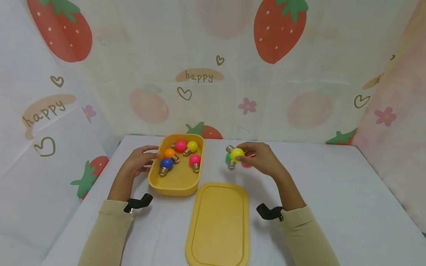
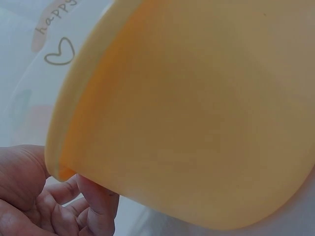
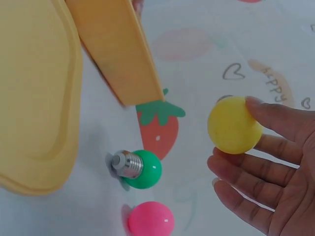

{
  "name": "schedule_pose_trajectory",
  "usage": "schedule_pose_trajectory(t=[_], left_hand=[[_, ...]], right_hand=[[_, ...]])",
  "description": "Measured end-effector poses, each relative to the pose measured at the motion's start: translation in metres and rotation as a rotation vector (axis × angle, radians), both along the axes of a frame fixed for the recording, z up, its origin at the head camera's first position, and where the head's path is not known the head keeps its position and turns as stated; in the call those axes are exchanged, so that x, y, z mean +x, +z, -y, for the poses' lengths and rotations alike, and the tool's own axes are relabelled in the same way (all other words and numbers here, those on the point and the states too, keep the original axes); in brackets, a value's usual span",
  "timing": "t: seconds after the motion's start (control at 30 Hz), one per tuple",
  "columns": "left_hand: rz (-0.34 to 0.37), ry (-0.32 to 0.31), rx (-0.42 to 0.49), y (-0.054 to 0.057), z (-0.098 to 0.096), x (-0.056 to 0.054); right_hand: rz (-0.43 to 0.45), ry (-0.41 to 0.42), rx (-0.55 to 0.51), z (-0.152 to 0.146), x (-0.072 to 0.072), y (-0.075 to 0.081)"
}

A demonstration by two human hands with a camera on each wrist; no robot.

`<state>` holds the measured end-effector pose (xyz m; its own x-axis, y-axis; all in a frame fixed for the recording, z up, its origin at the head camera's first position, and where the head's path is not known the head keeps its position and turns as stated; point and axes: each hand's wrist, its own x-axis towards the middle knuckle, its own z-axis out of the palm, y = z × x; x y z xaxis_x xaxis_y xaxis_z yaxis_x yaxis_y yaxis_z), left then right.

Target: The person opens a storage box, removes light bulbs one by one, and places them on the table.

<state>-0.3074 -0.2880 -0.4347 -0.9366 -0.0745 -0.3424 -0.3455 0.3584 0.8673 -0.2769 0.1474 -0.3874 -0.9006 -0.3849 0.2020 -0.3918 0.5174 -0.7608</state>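
My left hand point(image 1: 142, 159) grips the left side of a yellow plastic box point(image 1: 176, 192); in the left wrist view its fingers point(image 2: 97, 199) curl against the box wall point(image 2: 187, 123). Inside the box lie several small bulbs, among them an orange bulb point(image 1: 169, 153), a blue bulb point(image 1: 166, 163) and a yellow bulb point(image 1: 192, 146). My right hand point(image 1: 263, 157) pinches another yellow bulb point(image 3: 235, 125) between thumb and fingers, raised right of the box. Below it, a green bulb point(image 3: 145, 169) and a pink bulb point(image 3: 151, 219) lie on the table.
A yellow lid point(image 1: 219, 225) lies flat on the white-covered table point(image 1: 332, 207), in front of the box and slightly to its right. Behind the table hangs a strawberry-print cloth point(image 1: 199, 44), with more printed cloth along both sides.
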Motion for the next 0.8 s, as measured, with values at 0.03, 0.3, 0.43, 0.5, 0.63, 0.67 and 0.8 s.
schedule_pose_trajectory(t=[0.03,0.3,0.43,0.5,0.63,0.67,0.8], left_hand=[[-0.001,0.000,-0.001,0.000,0.000,0.000],[0.002,0.003,0.000,0.001,0.000,0.000],[0.001,0.005,0.001,0.001,0.000,-0.001],[0.001,0.005,-0.001,0.001,0.000,0.000],[0.001,0.004,-0.005,0.000,-0.001,0.000],[0.001,0.003,-0.007,0.000,-0.001,0.000],[-0.003,0.001,-0.007,0.000,0.000,0.000]], right_hand=[[-0.007,-0.002,0.005,-0.002,-0.001,0.000],[-0.013,-0.032,0.013,-0.012,-0.004,0.000],[-0.005,-0.056,0.019,-0.017,-0.006,0.000],[0.002,-0.069,0.019,-0.019,-0.006,0.000],[0.007,-0.093,0.020,-0.025,-0.008,-0.002],[0.007,-0.098,0.023,-0.027,-0.008,-0.002],[0.006,-0.117,0.034,-0.032,-0.009,-0.003]])
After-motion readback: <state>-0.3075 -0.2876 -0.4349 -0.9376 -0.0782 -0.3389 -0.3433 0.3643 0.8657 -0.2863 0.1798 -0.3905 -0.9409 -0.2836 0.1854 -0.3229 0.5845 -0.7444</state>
